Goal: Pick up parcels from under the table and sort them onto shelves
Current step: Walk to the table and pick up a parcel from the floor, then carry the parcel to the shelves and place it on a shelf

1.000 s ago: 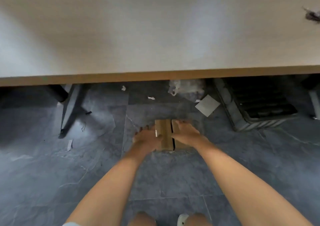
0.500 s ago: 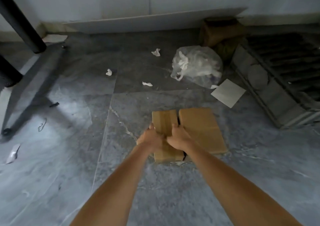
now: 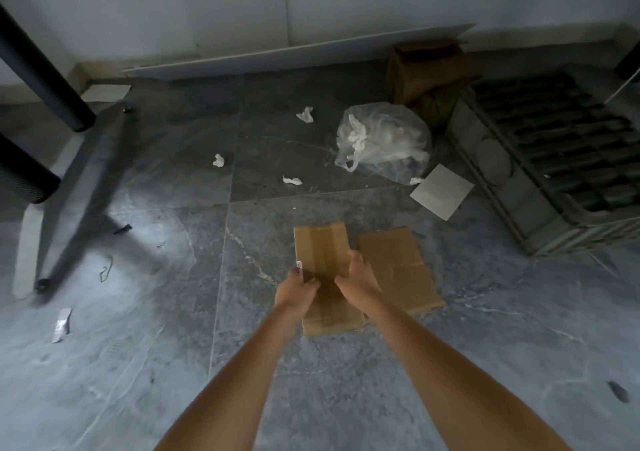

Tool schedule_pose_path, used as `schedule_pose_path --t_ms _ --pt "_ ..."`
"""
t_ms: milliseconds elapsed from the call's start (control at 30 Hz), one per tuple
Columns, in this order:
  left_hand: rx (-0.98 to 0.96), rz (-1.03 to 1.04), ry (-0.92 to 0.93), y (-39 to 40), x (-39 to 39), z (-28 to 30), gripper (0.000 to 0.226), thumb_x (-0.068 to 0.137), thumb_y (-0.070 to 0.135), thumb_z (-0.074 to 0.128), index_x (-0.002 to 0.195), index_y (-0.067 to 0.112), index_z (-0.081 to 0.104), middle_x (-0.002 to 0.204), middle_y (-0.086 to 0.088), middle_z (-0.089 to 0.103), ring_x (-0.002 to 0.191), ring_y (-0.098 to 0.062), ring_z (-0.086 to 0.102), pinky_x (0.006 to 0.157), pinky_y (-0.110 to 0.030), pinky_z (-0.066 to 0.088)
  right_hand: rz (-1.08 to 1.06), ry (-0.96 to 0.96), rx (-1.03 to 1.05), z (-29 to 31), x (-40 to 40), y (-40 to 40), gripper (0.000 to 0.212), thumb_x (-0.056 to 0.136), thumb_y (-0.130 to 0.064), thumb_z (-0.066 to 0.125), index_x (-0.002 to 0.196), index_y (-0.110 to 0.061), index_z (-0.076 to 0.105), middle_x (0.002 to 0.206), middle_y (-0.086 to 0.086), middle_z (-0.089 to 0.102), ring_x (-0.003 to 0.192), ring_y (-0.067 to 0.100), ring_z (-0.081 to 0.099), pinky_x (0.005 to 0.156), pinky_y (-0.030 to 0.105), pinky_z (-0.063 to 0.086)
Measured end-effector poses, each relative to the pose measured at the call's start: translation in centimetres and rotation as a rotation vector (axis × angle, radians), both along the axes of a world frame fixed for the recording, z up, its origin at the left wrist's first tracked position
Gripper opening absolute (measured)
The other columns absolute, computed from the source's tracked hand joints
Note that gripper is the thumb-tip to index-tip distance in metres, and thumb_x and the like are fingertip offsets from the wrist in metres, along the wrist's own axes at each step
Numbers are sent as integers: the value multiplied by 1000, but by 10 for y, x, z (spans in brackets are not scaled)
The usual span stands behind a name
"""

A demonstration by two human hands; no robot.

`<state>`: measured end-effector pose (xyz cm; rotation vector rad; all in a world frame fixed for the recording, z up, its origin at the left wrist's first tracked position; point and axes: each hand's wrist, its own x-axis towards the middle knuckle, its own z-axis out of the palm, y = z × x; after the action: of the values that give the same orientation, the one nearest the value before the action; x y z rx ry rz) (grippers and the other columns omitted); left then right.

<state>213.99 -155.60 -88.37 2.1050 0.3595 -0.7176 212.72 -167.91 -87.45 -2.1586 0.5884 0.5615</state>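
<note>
Two flat brown cardboard parcels lie side by side on the grey stone floor under the table. The left, narrower taped parcel (image 3: 322, 253) is gripped from both sides: my left hand (image 3: 296, 289) on its left edge, my right hand (image 3: 358, 279) on its right edge. Its far end looks tilted up a little from the floor. The wider parcel (image 3: 398, 270) lies flat to the right, partly behind my right hand.
A clear plastic bag of rubbish (image 3: 384, 142), a white card (image 3: 441, 191) and paper scraps lie beyond. A grey crate (image 3: 540, 187) stands at right, a brown box (image 3: 426, 69) by the wall. Black table legs (image 3: 41, 69) and a foot bar sit left.
The view dropped below the tabletop and moved closer to the floor. Both hands closed on the narrow parcel, and a gap has opened between it and the wider one.
</note>
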Motion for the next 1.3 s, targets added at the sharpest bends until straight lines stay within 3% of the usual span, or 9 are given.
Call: schedule_pose_path --t_ms 300,500,667,767,833,967,1133,1233,1300 --pt "-29 -22 47 10 -52 202 62 80 31 57 137 11 45 130 -15 59 115 -33 58 97 -41 49 -30 63 -3 195 -50 4 61 89 -11 50 143 0 23 142 22 29 124 40 42 104 43 42" --pt "24 -123 63 17 -90 313 66 93 26 51 151 15 21 156 -11 30 140 -29 35 114 -40 32 -20 99 -33 304 -89 4 47 93 -5 40 139 -1 34 144 24 26 127 40 40 104 36 39" --pt "119 -190 133 16 -113 392 70 94 31 48 153 16 13 157 -6 27 136 -27 41 101 -31 41 -64 109 -23 377 -125 2 55 95 2 33 148 -12 28 157 18 19 146 32 19 110 36 37" --pt "71 -172 189 15 -130 437 62 94 29 49 147 7 26 119 -9 59 103 -24 60 81 -31 47 -183 75 30 420 -151 2 68 91 10 33 148 -25 25 158 17 11 144 36 23 112 41 36" --pt "21 -125 213 14 -144 461 58 92 28 52 140 1 35 118 -12 59 102 -27 60 87 -36 50 -239 29 63 444 -172 2 65 91 8 31 143 -30 32 152 22 19 137 38 31 113 44 33" --pt "-41 -92 261 11 -172 504 74 92 34 51 149 4 14 147 -15 39 127 -32 48 99 -35 46 -307 -33 220 492 -213 -7 51 99 -3 32 138 -35 39 143 12 24 126 28 40 110 35 31" --pt "-81 -98 264 -5 -204 550 75 90 40 53 147 6 19 146 -14 41 128 -30 47 99 -37 43 -394 -27 393 544 -263 -27 59 96 -15 50 143 -41 26 147 9 36 134 24 37 112 44 34" --pt "-103 -142 230 -24 -226 578 72 89 43 55 144 8 23 141 -10 44 125 -29 48 103 -41 42 -548 12 490 567 -294 -43 76 92 -20 60 151 -27 13 142 13 44 131 26 45 106 39 36" --pt "-111 -215 196 -41 -243 597 71 89 46 56 142 11 25 139 -7 43 125 -28 46 103 -41 38 -609 3 517 579 -316 -54 73 88 -23 65 149 -15 26 138 11 51 124 26 51 106 38 43"
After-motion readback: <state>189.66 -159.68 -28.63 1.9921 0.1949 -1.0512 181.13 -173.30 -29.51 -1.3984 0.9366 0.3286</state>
